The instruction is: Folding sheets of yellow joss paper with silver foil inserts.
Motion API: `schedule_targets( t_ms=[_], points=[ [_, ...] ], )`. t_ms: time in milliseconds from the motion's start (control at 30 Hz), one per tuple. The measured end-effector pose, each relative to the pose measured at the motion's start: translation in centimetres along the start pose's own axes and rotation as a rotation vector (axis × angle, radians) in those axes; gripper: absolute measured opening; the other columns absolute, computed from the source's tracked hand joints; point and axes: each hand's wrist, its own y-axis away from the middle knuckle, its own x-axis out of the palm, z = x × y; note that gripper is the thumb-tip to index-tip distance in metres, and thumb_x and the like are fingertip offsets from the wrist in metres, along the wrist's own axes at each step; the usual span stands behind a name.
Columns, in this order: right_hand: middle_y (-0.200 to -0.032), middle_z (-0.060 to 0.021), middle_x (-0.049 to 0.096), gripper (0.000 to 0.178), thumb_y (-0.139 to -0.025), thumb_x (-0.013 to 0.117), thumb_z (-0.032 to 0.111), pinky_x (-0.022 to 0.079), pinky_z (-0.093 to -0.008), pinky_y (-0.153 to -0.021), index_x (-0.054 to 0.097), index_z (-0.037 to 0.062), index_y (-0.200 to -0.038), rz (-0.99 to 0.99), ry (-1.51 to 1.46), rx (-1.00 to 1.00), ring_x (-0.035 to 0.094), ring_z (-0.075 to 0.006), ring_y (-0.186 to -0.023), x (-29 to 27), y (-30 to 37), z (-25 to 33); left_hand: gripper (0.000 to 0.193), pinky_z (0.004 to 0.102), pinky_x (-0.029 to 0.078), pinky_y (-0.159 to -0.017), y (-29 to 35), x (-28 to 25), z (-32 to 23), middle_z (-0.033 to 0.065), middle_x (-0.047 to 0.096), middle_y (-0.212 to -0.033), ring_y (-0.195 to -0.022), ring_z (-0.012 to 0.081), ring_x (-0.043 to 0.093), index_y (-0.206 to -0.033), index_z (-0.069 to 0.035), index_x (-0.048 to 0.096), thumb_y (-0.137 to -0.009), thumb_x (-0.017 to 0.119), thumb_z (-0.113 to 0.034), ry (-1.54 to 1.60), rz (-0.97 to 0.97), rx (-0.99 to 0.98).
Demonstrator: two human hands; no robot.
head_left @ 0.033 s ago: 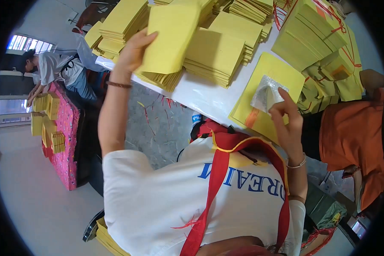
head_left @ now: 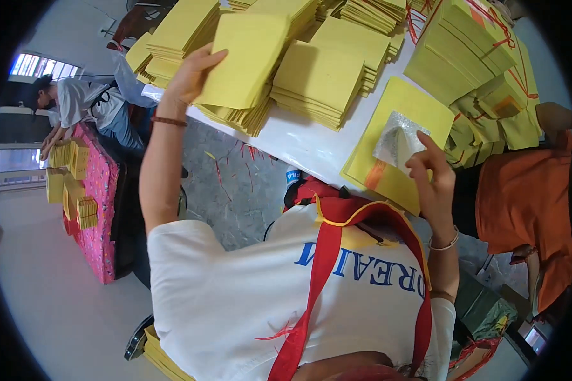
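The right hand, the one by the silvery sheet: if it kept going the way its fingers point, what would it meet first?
The right hand already pinches the silvery foil sheet. Going straight on, it would probably meet the tied bundles of yellow paper beyond; depth is unclear.

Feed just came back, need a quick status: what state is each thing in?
left hand: gripping a yellow sheet, lifted off its stack
right hand: pinching silver foil square, one corner peeled up
large yellow sheet: flat on table
tied bundles: stacked, bound with red string
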Motion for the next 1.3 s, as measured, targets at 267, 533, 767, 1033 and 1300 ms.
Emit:
schedule_targets(
  t_ms=[267,533,767,1033,1300],
  points=[
    [-0.071,-0.0032,0.058,0.032,-0.086,0.055,0.005,0.044,-0.0230,-0.063,0.057,0.0020,-0.117,-0.070,-0.049,0.239,0.053,-0.0085,-0.065,-1.1,1.2,-2.4,0.032,0.0249,0.046,-0.069,-3.2,-10.0,3.5,0.0065,0.062,-0.094,-0.080,0.0116,0.058,-0.108,0.003,0.057,-0.085,0.063,-0.018,-1.002,-0.223,-0.123],
    [-0.071,-0.0013,0.057,0.029,-0.087,0.055,0.007,0.043,-0.0223,-0.063,0.059,0.0007,-0.115,-0.139,-0.085,0.369,0.052,-0.0066,-0.066,-1.8,3.3,-4.6,0.040,0.0324,0.047,-0.078,-3.0,-8.0,6.5,0.0157,0.063,-0.100,-0.088,0.0244,0.061,-0.116,0.000,0.055,-0.085,0.062,-0.024,-1.201,-0.350,0.129],
    [-0.090,-0.0047,0.061,0.028,-0.085,0.059,0.011,0.042,-0.0290,-0.075,0.061,0.0069,-0.112,-0.079,0.144,0.223,0.056,-0.0163,-0.082,-3.2,2.4,-5.2,0.031,0.0383,0.047,-0.080,-1.1,-6.0,4.2,0.0150,0.061,-0.103,-0.095,0.0309,0.059,-0.112,-0.003,0.058,-0.084,0.061,-0.017,-1.604,-0.621,0.630],
    [-0.126,0.0019,0.054,0.029,-0.086,0.057,0.031,0.021,-0.0504,-0.103,0.062,0.0195,-0.113,0.262,0.619,0.016,0.041,-0.0200,-0.126,-1.3,3.3,-5.4,0.035,0.0382,0.046,-0.076,2.2,15.9,8.6,0.0114,0.061,-0.101,-0.091,0.0284,0.058,-0.108,-0.005,0.059,-0.076,0.067,-0.017,-1.122,0.411,0.841],
    [-0.130,0.0019,0.051,0.033,-0.086,0.058,0.037,0.021,-0.0584,-0.101,0.061,0.0213,-0.115,0.269,0.573,0.116,0.035,-0.0209,-0.132,-1.4,3.8,-5.4,0.034,0.0329,0.043,-0.073,2.3,20.1,11.0,0.0073,0.058,-0.095,-0.087,0.0233,0.052,-0.105,-0.004,0.060,-0.079,0.063,-0.026,-1.330,0.722,0.939]
  ],
)
